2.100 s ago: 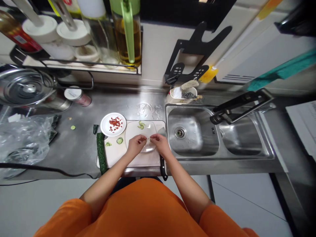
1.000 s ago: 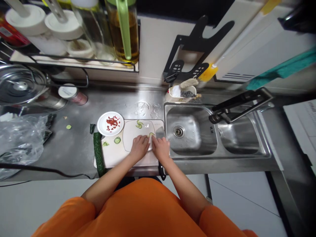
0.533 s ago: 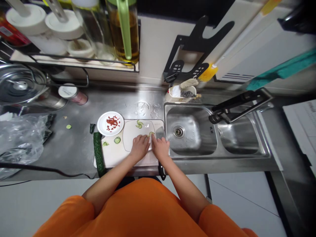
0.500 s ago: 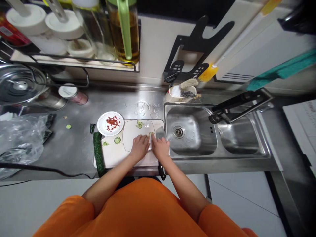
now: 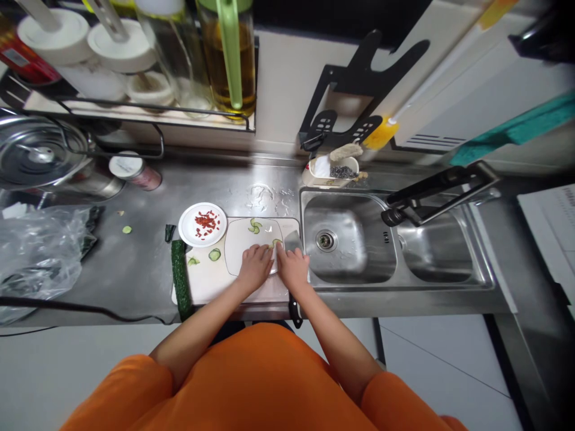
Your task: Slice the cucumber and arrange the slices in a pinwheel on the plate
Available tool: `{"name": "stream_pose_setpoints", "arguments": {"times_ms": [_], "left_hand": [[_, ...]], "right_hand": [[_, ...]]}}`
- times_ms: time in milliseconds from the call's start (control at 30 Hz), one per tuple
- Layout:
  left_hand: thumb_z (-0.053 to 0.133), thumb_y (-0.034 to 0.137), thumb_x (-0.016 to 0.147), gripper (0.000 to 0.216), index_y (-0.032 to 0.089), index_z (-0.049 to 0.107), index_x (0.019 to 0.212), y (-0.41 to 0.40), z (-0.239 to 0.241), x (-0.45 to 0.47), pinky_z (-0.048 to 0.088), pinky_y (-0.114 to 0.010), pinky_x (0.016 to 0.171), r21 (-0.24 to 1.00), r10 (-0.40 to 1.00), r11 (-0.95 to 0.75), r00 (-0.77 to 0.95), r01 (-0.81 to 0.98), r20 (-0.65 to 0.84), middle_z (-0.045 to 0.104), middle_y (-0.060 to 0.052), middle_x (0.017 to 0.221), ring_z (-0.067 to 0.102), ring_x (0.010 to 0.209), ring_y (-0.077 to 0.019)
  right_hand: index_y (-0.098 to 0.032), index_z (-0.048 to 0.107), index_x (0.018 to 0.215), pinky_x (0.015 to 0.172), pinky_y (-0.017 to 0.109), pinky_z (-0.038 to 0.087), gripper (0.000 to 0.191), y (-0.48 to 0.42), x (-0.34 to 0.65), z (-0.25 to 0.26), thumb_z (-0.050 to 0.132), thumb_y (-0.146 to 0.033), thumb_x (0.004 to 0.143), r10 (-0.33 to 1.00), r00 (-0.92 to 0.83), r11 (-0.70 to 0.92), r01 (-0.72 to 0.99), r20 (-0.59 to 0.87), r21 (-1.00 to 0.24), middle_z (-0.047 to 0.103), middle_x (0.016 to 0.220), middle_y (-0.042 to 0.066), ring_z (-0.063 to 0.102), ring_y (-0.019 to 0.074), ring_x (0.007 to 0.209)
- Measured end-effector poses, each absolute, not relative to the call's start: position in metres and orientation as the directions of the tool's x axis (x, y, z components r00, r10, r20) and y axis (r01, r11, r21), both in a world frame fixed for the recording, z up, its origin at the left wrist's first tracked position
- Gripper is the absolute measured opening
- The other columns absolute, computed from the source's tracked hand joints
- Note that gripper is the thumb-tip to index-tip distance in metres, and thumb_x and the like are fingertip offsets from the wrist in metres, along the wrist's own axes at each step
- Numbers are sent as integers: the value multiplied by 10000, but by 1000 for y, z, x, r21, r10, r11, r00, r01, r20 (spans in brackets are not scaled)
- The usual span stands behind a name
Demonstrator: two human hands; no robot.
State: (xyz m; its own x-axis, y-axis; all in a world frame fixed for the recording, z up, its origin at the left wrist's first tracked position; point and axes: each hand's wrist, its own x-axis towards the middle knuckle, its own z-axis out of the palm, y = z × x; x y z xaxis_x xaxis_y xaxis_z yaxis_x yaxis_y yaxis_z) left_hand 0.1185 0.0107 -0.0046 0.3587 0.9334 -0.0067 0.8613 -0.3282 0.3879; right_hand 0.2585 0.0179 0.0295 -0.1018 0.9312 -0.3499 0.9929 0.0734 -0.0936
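Observation:
My left hand and my right hand lie side by side on the near right part of a pale square plate. The fingers of both are curled down and pressed together around a small cucumber piece at the plate's right edge. A folded cucumber garnish sits at the plate's far side. The plate rests on a white cutting board. A knife lies under my right hand, its blade beyond my fingers and its black handle over the counter edge.
A small round plate of red bits, loose cucumber slices and a long cucumber strip lie left of the plate. A double sink with black tap is right. Plastic bag, pot lid and bottle shelf stand left.
Two seconds ago my hands were pinching something thin above the plate's middle. They have since come down onto the plate's right edge and have stayed there for the last second.

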Motion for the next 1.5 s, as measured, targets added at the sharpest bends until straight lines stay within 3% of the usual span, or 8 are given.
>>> {"name": "stream_pose_setpoints", "arguments": {"times_ms": [133, 333, 500, 767, 967, 1233, 1367, 1500], "left_hand": [[430, 298, 909, 336, 205, 569, 1201, 12, 5, 105, 379, -429, 884, 454, 953, -289, 300, 843, 51, 570, -117, 1216, 456, 1105, -269], [431, 257, 888, 291, 165, 622, 1087, 3, 18, 31, 413, -363, 919, 556, 988, -59, -30, 829, 150, 621, -108, 1052, 537, 1016, -221], [488, 316, 841, 306, 140, 633, 1045, -14, 12, -13, 453, -337, 845, 501, 972, 191, -233, 844, 21, 630, -109, 958, 580, 858, -215], [466, 380, 844, 337, 156, 646, 1020, -14, -4, -9, 454, -337, 818, 491, 962, 256, -268, 832, -48, 655, -110, 944, 589, 846, -224], [486, 381, 834, 309, 164, 662, 967, -10, 5, -8, 451, -319, 744, 489, 952, 293, -296, 821, -74, 662, -83, 818, 593, 742, -209], [517, 335, 802, 241, 193, 665, 928, -11, 8, -4, 447, -310, 728, 459, 942, 323, -326, 828, -75, 672, -79, 878, 603, 756, -209], [541, 338, 764, 186, 194, 652, 800, -6, 12, -7, 446, -288, 712, 528, 937, 334, -337, 781, -94, 653, -48, 789, 579, 696, -179], [588, 358, 724, 167, 201, 633, 758, -3, 26, -9, 427, -242, 644, 671, 910, 404, -346, 622, -227, 617, 12, 665, 539, 608, -132]], "right_hand": [[-270, 396, 1401, 725, 347, 269, 436, 17, 261, 34, 339, -305, 970, 938, -99, 68, 992, -331, -104, 656, 894, 104, 496, 254, 954], [-275, 469, 1353, 714, 331, 264, 402, 4, 262, 41, 348, -315, 971, 942, -63, 23, 992, -328, -124, 661, 916, 93, 481, 245, 965], [-271, 528, 1296, 716, 331, 257, 370, -9, 254, 41, 364, -332, 970, 942, -112, 62, 985, -317, -163, 668, 895, 84, 492, 235, 937], [-281, 558, 1261, 735, 332, 257, 348, -17, 241, 45, 375, -325, 968, 931, -146, 90, 980, -336, -176, 675, 908, 84, 496, 243, 964], [-288, 565, 1243, 733, 329, 257, 338, -21, 242, 41, 378, -332, 966, 928, -146, 88, 980, -342, -178, 677, 923, 77, 488, 243, 975], [-279, 585, 1218, 732, 321, 262, 333, -20, 241, 43, 370, -320, 968, 933, -156, 99, 977, -323, -187, 668, 886, 78, 486, 233, 957], [-269, 613, 1172, 729, 311, 275, 308, -18, 240, 43, 398, -304, 955, 934, -152, 78, 970, -324, -230, 663, 881, 69, 483, 229, 954], [-223, 663, 1087, 777, 300, 315, 285, -12, 236, 42, 424, -257, 936, 937, -213, 97, 921, -277, -378, 653, 858, 63, 499, 204, 899]]}}
